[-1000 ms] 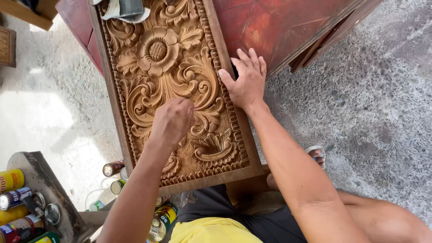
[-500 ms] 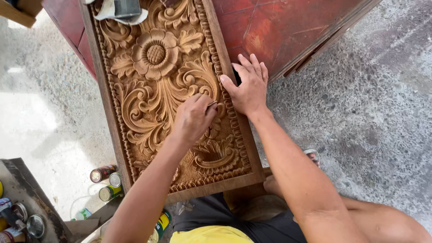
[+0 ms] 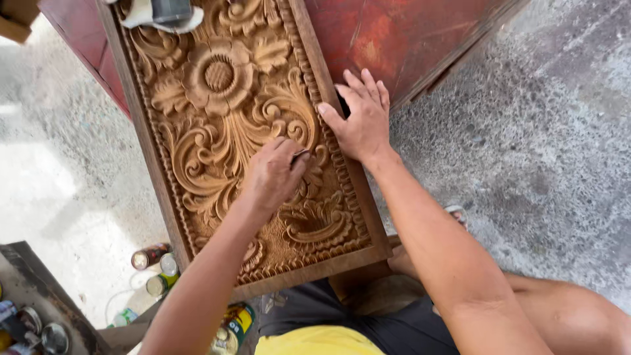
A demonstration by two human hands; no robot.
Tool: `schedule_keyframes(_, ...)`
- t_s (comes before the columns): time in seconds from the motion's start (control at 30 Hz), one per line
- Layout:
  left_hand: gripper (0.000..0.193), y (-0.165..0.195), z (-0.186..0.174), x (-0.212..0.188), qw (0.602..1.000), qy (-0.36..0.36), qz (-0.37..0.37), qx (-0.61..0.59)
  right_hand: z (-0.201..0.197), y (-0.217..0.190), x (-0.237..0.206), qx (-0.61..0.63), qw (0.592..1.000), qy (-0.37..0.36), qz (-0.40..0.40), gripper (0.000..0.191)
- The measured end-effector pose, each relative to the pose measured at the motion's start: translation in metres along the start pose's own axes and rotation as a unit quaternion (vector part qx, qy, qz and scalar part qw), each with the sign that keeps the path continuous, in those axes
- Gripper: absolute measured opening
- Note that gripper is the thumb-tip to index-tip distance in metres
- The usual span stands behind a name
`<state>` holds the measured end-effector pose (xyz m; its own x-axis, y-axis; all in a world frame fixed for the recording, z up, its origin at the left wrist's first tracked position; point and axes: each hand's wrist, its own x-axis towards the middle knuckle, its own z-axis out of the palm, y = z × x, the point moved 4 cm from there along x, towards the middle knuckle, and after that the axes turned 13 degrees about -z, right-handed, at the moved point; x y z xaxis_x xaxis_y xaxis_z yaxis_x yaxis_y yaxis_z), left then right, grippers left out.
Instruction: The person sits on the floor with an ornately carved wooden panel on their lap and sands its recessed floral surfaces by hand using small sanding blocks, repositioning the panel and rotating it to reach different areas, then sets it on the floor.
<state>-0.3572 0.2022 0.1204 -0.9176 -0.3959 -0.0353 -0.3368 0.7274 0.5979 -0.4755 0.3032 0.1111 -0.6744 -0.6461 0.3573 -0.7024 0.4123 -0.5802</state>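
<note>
- Two bare hands are seen over a carved wooden panel (image 3: 217,131), which lies tilted across the view, with its lower end near the person's lap and its upper end running out at the top edge.
- A small dark tool (image 3: 300,156) is pinched between the thumb and curled fingers of the left hand (image 3: 273,176); its tip is set against the carved leaves near the middle of the panel.
- The right hand (image 3: 360,118) is laid flat with fingers spread on the beaded right border of the panel, nothing being gripped.
- A large flower is cut in relief in the upper part of the panel, with scrolls and leaves below it.
- A grey object on a pale cloth (image 3: 164,13) is seen resting on the panel's upper end.
- A reddish board (image 3: 394,33) is seen beneath and to the right of the panel.
- Several small cans (image 3: 154,266) are scattered on the concrete floor (image 3: 526,131) beside the lower left corner of the panel.
</note>
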Motion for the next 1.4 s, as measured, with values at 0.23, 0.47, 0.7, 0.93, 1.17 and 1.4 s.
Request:
schedule_keyframes(0.23,0.018,-0.002,0.004,0.008,0.992,-0.029,-0.126,-0.016,0.001,-0.008,0.001,-0.012,1.000,-0.008,-0.008,0.062)
schedule_keyframes(0.47,0.025,-0.001,0.004,0.008,0.983,-0.058,-0.174,0.011,0.000,-0.003,-0.003,0.001,1.000,-0.003,-0.002,0.062)
schedule_keyframes(0.7,0.019,-0.004,-0.006,-0.008,0.987,-0.042,-0.129,0.086,-0.003,0.007,-0.009,0.018,1.000,0.006,0.020,0.063)
schedule_keyframes(0.93,0.017,0.012,0.014,-0.002,0.995,-0.017,-0.057,0.082,-0.007,0.003,-0.007,0.006,1.000,0.015,-0.006,0.063)
schedule_keyframes(1.17,0.012,0.011,0.005,-0.004,0.993,0.038,0.013,0.113,-0.010,-0.002,-0.005,0.012,1.000,0.014,0.000,0.062)
schedule_keyframes(1.4,0.017,-0.025,-0.025,-0.007,0.982,-0.095,0.013,0.163,-0.004,0.000,-0.004,0.017,1.000,0.009,0.010,0.062)
